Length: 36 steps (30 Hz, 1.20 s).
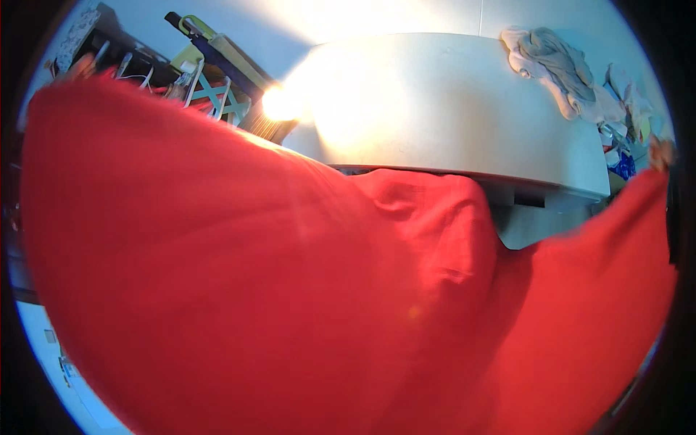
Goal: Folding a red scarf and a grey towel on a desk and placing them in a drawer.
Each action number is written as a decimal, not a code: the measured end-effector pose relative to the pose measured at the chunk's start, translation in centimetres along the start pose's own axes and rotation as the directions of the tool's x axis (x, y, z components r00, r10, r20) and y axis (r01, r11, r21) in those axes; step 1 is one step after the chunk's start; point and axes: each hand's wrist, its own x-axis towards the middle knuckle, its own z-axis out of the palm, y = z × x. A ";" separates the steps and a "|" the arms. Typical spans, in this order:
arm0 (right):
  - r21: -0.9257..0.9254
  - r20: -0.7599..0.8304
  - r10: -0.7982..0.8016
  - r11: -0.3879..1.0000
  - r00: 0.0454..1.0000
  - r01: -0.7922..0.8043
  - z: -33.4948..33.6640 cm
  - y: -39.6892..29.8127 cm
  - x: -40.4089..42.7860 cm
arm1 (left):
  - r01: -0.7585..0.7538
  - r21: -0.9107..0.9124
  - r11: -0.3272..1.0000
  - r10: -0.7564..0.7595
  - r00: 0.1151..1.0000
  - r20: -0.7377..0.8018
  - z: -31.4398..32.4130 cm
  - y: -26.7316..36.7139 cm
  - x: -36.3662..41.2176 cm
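Observation:
A large red cloth point(272, 283) is spread wide across most of the view, with folds bunched near its middle. At the far upper left, my left hand point(79, 69) is partly visible behind the cloth's top edge, blurred; its fingers' grip cannot be made out. My right hand point(661, 154), at the far right rim, is closed on an upper corner of the cloth, which hangs from it. Between the hands, the cloth's edge dips in front of a white table point(435, 109). Much of what lies behind the cloth is hidden.
A bright lamp point(281, 103) glows at the table's left side. Grey and pale crumpled cloths point(563, 70) lie on its right end, near assorted packages point(621, 160). On the left stand a folding stool or rack point(209, 92) and other household items. A pale wall rises behind.

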 end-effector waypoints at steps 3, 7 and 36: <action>0.067 0.030 -0.109 0.992 0.994 0.107 4.7 -2.3 5.0 | -0.057 -0.140 0.989 0.072 0.992 0.104 6.1 -4.7 7.4; 0.150 0.063 -0.249 0.960 0.967 0.237 10.9 -6.1 9.4 | -0.105 -0.333 0.937 0.187 0.956 0.224 13.3 -10.1 16.8; 0.054 -0.181 -0.404 0.906 0.897 0.419 21.5 -10.6 4.4 | 0.465 -0.454 0.760 -0.202 0.833 0.515 20.4 -16.0 15.6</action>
